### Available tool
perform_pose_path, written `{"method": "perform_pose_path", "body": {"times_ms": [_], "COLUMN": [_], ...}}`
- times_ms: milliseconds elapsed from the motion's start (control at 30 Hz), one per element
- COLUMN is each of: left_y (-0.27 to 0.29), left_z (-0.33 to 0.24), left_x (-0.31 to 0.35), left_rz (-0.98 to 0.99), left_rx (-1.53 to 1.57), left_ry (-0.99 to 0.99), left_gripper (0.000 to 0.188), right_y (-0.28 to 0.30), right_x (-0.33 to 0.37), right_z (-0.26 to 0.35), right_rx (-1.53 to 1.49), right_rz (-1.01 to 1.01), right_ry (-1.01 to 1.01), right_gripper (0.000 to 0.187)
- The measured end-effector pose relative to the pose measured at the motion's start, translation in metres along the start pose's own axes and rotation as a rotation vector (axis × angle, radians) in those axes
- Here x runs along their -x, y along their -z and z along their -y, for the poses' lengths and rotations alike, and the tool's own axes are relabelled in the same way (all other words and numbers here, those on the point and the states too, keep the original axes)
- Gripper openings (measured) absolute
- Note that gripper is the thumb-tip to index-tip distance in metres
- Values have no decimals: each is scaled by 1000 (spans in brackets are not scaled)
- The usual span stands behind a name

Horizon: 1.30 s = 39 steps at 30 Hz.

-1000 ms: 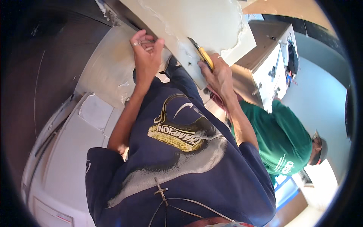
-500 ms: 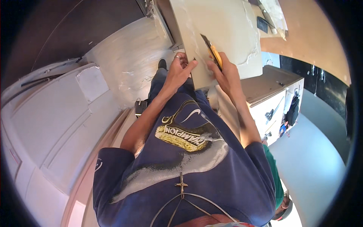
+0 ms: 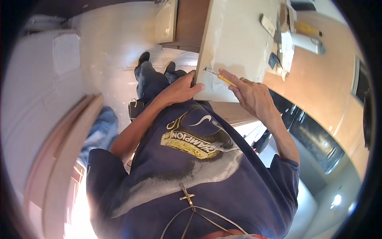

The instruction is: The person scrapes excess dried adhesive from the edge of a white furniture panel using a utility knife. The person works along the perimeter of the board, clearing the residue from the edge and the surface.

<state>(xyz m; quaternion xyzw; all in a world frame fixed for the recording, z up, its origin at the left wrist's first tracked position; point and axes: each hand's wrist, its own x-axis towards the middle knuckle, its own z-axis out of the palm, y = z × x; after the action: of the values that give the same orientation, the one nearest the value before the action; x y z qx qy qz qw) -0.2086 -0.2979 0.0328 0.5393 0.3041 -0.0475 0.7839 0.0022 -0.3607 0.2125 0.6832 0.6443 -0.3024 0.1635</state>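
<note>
A pale, flat board (image 3: 234, 36), smeared with whitish filler along its edges, lies in front of me. My left hand (image 3: 179, 91) grips its left edge near the front corner, thumb on top and fingers partly hidden below. In my right hand (image 3: 258, 99) is a yellow utility knife (image 3: 226, 79), my index finger stretched along it. Its blade slants to the left, the tip at a small dark spot on the board close to the left edge. Whether the tip cuts in or only rests there, I cannot tell.
On the board's far right lie a light-coloured block (image 3: 267, 25) and a dark flat piece (image 3: 273, 60). A wooden surface (image 3: 310, 75) curves along the right, with a yellow tool (image 3: 307, 29) on it. Wooden planks (image 3: 59, 159) stand at left, near someone's blue-jeaned leg (image 3: 99, 129).
My right hand has turned the knife and brought its blade down to the board's left edge. My left hand has slid slightly toward me. My view has swung, showing more at the right.
</note>
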Motion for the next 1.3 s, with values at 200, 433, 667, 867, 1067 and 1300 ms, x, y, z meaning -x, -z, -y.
{"method": "perform_pose_path", "body": {"times_ms": [200, 433, 667, 867, 1067, 1300], "left_y": [-39, -65, -68, -70, -68, -64], "left_z": [23, 30, 30, 34, 32, 38], "left_x": [-3, 0, -1, -2, -2, -5], "left_rz": [-290, -546, -587, -597, -609, -543], "left_rx": [188, 205, 189, 119, 105, 95], "left_ry": [-188, -278, -320, -299, -319, -324], "left_gripper": [59, 59, 60, 64, 65, 65], "right_y": [18, 31, 30, 28, 15, 15], "right_x": [-27, -40, -34, -44, -45, -45], "right_z": [-17, -12, 5, 1, -20, -20], "right_rx": [160, 245, 573, 579, 486, 305], "right_rz": [11, -27, -33, -6, 5, -46], "right_ry": [201, 405, 373, 383, 332, 398], "right_gripper": [51, 53, 55, 54, 52, 54]}}
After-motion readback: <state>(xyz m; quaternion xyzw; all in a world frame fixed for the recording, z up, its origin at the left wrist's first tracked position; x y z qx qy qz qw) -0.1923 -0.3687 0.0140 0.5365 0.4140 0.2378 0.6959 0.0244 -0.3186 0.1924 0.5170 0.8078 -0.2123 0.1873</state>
